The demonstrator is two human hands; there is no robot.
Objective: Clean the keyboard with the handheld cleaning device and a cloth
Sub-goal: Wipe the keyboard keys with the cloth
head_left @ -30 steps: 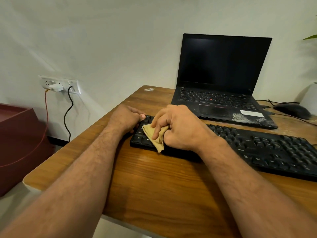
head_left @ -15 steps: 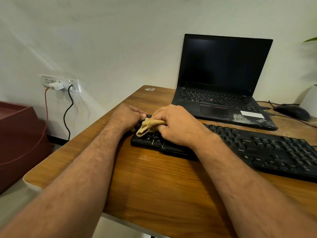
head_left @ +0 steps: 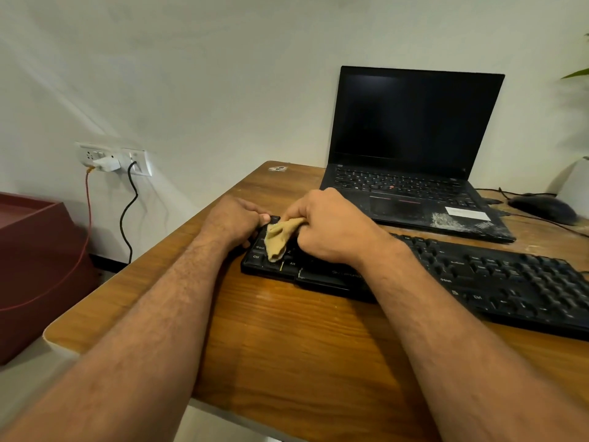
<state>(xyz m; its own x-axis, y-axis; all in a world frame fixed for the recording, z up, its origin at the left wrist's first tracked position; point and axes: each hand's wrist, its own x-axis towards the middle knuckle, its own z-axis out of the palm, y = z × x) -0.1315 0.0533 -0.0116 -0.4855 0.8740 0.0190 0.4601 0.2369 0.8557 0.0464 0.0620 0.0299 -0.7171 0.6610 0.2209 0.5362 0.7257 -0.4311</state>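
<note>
A long black keyboard (head_left: 497,279) lies across the wooden desk (head_left: 302,339). My right hand (head_left: 331,228) is closed around a bunched tan cloth (head_left: 279,237), which hangs down onto the keys at the keyboard's left end. My left hand (head_left: 232,221) grips the keyboard's left end, thumb on its top corner. No handheld cleaning device is in view.
An open black laptop (head_left: 411,161) with a dark screen stands behind the keyboard, dusty at its front right corner. A black mouse (head_left: 541,207) with cables lies far right. A wall socket (head_left: 114,159) with plugs and a dark red box (head_left: 35,266) are on the left.
My right hand moved the cloth away from me over the keyboard's left end, then the cloth dropped back down over the lower-left keys. My left hand stayed on the keyboard's end.
</note>
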